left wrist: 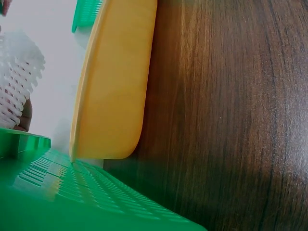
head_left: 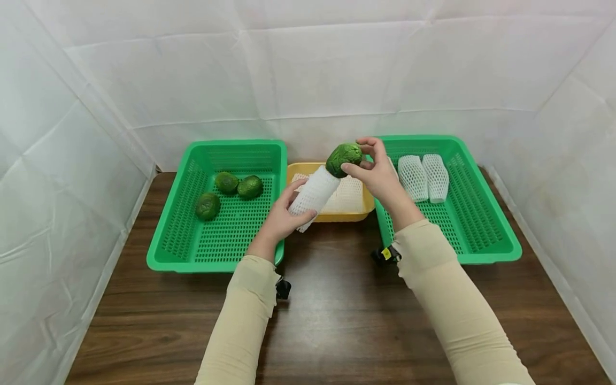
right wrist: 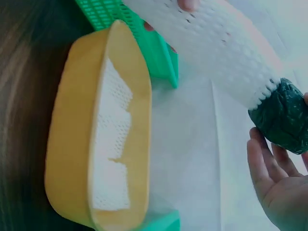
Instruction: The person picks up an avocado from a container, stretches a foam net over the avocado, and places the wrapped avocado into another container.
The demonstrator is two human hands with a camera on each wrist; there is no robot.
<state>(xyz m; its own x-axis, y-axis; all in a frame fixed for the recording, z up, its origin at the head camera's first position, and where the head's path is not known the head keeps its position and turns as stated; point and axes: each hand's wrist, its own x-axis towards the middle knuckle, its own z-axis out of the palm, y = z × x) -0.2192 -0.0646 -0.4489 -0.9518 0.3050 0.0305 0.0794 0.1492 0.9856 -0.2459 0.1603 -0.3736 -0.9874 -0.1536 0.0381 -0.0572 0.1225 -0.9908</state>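
Note:
My left hand (head_left: 283, 214) grips a white foam net sleeve (head_left: 315, 193) that slants up to the right. At the sleeve's upper end, my right hand (head_left: 377, 168) holds a dark green avocado (head_left: 344, 159) between thumb and fingers. In the right wrist view the sleeve's scalloped mouth sits around the near end of the avocado (right wrist: 283, 118), while most of the fruit is outside. The fingers of the right hand (right wrist: 279, 178) curve under it. Only the foam sleeve (left wrist: 19, 72) and a bit of a fingertip show at the edge of the left wrist view.
A green basket (head_left: 163, 235) on the left holds three avocados (head_left: 250, 187). Below the hands stands a yellow tray (head_left: 337, 216) with flat foam sleeves (head_left: 348, 195). The right green basket (head_left: 495, 235) contains several white net-sleeved pieces (head_left: 413, 178). White sheeting surrounds the brown wooden table (head_left: 337, 321).

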